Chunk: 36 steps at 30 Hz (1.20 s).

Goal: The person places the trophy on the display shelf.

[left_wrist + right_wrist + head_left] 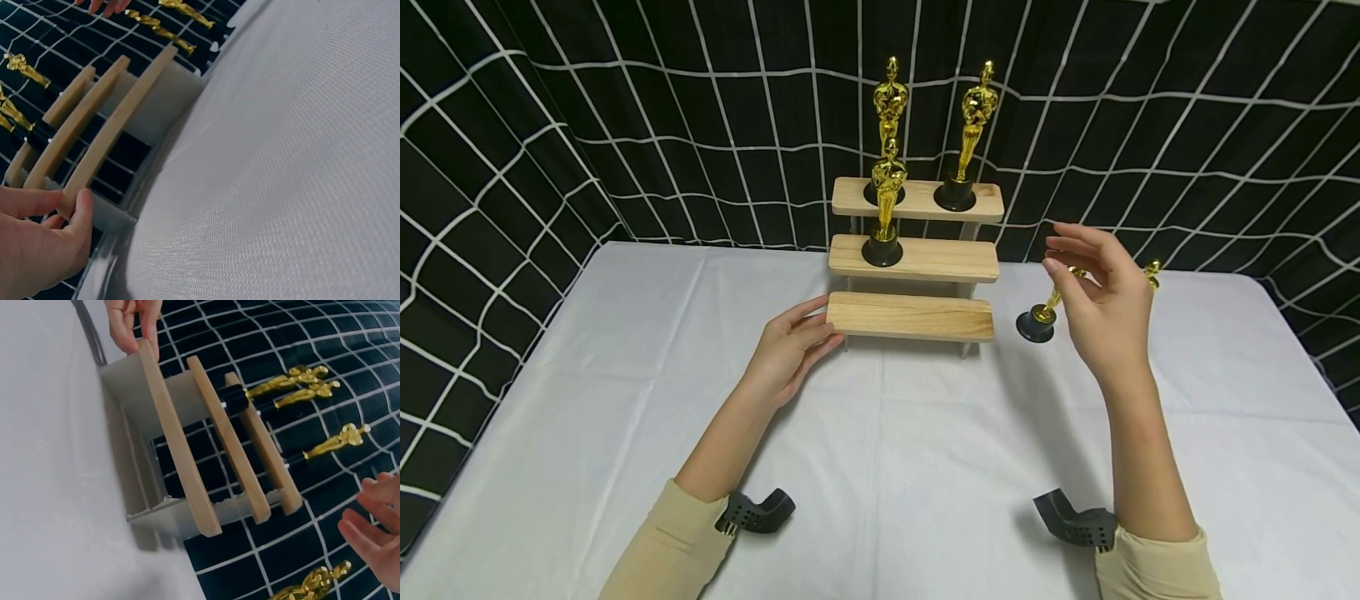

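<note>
1. Noted near centre of head view: stepped three-tier rack of pale wooden planks on whitish supports [910, 318], standing on white-cloth-covered desk [880, 500].
2. Saw left hand [793, 342] at 8 o'clock from rack, fingers and thumb pinching left end of lowest plank.
3. Saw right hand [1101, 300] raised at 3 o'clock from rack, fingers loosely bent and slightly parted, thumb apart from fingertips.
4. Counted three glossy gold figurines on round black bases upright on rack: on top tier at 11 o'clock [891, 104] and 1 o'clock [976, 125]; on middle tier at 9 o'clock [889, 183].
5. Found two more gold figurines on desk, partly hidden behind right hand: at 4 o'clock, black base in view [1036, 326]; at 3 o'clock, little beyond head in view [1152, 268].
6. Observed right hand apart from figurines in right wrist view.
7. Logged black backdrop with white grid lines [700, 108] at 12 o'clock.
</note>
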Motion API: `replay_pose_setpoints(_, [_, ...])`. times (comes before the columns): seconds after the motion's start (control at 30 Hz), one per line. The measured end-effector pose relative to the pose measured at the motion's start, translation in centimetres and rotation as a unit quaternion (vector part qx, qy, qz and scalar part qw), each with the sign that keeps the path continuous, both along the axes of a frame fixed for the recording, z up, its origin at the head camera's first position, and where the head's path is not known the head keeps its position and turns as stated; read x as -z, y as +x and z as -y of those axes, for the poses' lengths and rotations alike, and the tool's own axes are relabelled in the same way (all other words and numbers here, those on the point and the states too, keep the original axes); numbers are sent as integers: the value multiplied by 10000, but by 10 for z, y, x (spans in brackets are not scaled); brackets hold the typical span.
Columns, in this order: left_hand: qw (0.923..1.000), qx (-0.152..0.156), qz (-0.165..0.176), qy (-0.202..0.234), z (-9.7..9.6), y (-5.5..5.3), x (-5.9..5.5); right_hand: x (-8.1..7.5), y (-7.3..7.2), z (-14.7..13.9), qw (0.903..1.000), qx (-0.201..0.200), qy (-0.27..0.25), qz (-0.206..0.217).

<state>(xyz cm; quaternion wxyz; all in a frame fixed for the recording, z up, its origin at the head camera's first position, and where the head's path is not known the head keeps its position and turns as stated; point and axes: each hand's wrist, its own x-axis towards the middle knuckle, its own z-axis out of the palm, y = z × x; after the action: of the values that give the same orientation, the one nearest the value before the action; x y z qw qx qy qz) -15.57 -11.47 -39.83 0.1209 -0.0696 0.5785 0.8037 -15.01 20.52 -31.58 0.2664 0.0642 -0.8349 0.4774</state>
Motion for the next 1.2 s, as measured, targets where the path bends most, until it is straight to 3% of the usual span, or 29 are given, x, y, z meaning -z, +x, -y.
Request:
replay_pose_setpoints(0.43, [10000, -19, 54, -24, -1, 1, 0, 1, -4, -18, 9986, 355, -295, -267])
replay_pose_setpoints(0.87, [10000, -11, 40, -38, 0, 0, 0, 12, -10, -30, 9972, 687, -215, 198])
replay_pose_setpoints(1.2, [10000, -15, 71, -37, -1, 1, -1, 25, -17, -38, 9969, 596, 3, 508])
